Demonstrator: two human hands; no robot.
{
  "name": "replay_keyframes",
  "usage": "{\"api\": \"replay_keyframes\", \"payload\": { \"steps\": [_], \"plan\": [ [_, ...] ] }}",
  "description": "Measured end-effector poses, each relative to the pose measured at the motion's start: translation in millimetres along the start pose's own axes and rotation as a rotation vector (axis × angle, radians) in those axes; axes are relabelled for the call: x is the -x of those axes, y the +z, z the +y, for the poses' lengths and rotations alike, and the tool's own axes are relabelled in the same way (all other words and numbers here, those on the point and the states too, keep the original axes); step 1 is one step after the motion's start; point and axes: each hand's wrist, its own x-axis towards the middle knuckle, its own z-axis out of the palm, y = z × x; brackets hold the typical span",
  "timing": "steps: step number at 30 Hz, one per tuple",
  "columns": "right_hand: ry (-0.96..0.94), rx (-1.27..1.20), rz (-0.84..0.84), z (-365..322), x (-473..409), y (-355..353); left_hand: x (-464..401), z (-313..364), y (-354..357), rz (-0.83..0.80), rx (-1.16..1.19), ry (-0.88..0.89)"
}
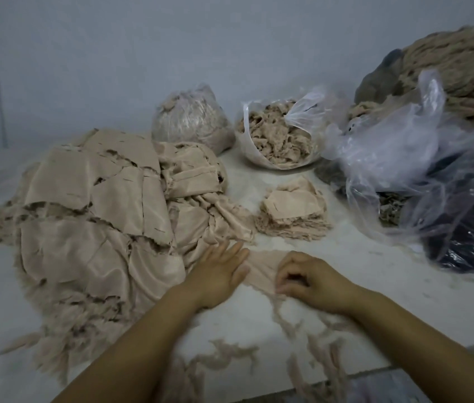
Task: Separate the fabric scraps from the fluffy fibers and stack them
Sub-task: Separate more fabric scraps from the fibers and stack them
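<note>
left hand (218, 274): laid flat, fingers (230, 253) straight and spread, pressed on the left end of the scrap in work (262, 270) near the front middle of the worktop (375, 301).
right hand (308, 282): fingers curled, the scrap's right edge apparently pinched where fluff hangs off it; the exact contact is hidden under the knuckles.
fabric scraps: the one in work is stretched between the two hands; a finished stack (292, 213) sits just behind it, toward the middle of the worktop; a big unsorted heap (99, 216) covers the left side, its edge touching the left hand.
fluffy fibers: loose strands (311, 344) are strewn along the front edge below the hands; more are held in the open bag (276, 135) at the back.
risk 1: the thin scrap is likely torn or stretched if the pull is made too hard against the pinning hand.
risk 2: the scrap is likely slid rather than stripped if the left palm's pressure is eased; fluff then stays attached.
risk 3: the heap is crowded against the left hand, so neighbouring pieces could be dragged in and mixed with the clean one.
risk 4: strands at the front edge could be swept off the worktop by the forearms.
risk 5: the stack looks uneven and frayed; a careless drop could tip it or carry stray fluff onto it.
light: dim, so leftover fibers are easily missed.
</note>
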Motion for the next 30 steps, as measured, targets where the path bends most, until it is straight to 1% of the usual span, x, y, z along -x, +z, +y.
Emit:
{"api": "replay_keyframes", "payload": {
  "steps": [2, 3, 4, 6, 7, 8, 9, 11, 14, 17, 18, 19, 20, 21, 22, 23, 24, 25, 26, 27, 28, 29, 30],
  "plan": [
    [0.023, -0.136, -0.057, 2, 16, -13, -2, -5, 0, -0.006, 0.013, -0.057],
    [0.054, -0.190, -0.046, 2, 20, -16, -3, -6, 1, -0.006, 0.015, -0.081],
    [0.087, -0.230, -0.001, 2, 21, -19, -3, -5, 2, -0.001, 0.009, -0.097],
    [0.155, -0.245, 0.160, -2, 14, -19, -3, -2, 3, 0.008, -0.001, -0.110],
    [0.184, -0.220, 0.215, -5, 7, -18, -3, -1, 3, 0.006, -0.002, -0.113],
    [0.197, -0.167, 0.224, -9, 0, -15, -3, 0, 4, 0.002, 0.004, -0.121],
    [0.198, -0.090, 0.183, -12, -6, -12, -3, 2, 5, 0.002, 0.014, -0.131],
    [0.192, 0.013, 0.031, -18, -14, -6, -2, 4, 5, 0.008, 0.024, -0.165],
    [0.262, 0.036, -0.132, -17, -11, -20, -4, 5, 4, 0.014, 0.031, -0.228],
    [0.321, 0.092, -0.339, -15, -4, -43, -6, 8, 3, 0.019, 0.057, -0.259],
    [0.327, 0.072, -0.350, -15, -3, -44, -6, 9, 3, 0.027, 0.061, -0.268],
    [0.316, 0.026, -0.294, -16, -4, -42, -6, 10, 2, 0.034, 0.050, -0.278],
    [0.299, -0.041, -0.164, -17, -6, -37, -5, 11, 2, 0.033, 0.034, -0.275],
    [0.274, -0.103, 0.005, -19, -9, -30, -4, 14, 2, 0.017, 0.027, -0.262],
    [0.234, -0.125, 0.150, -20, -12, -22, -2, 18, 2, -0.006, 0.051, -0.227],
    [0.181, -0.092, 0.230, -21, -16, -15, 0, 22, 2, -0.031, 0.144, -0.171],
    [0.139, -0.016, 0.238, -21, -19, -9, 2, 25, 0, -0.037, 0.348, -0.113],
    [0.113, 0.084, 0.197, -20, -22, -3, 5, 29, -6, -0.010, 0.585, -0.075],
    [0.125, 0.165, 0.131, -20, -23, 0, 6, 28, -11, 0.072, 0.706, -0.057],
    [0.165, 0.202, 0.076, -20, -25, 0, 5, 23, -17, 0.182, 0.706, -0.045],
    [0.210, 0.221, 0.035, -20, -27, -2, 5, 17, -22, 0.268, 0.590, -0.043],
    [0.245, 0.249, 0.011, -19, -28, -5, 6, 11, -24, 0.303, 0.443, -0.021],
    [0.286, 0.295, 0.009, -18, -30, -10, 7, 5, -23, 0.302, 0.309, -0.010]
  ]
}}
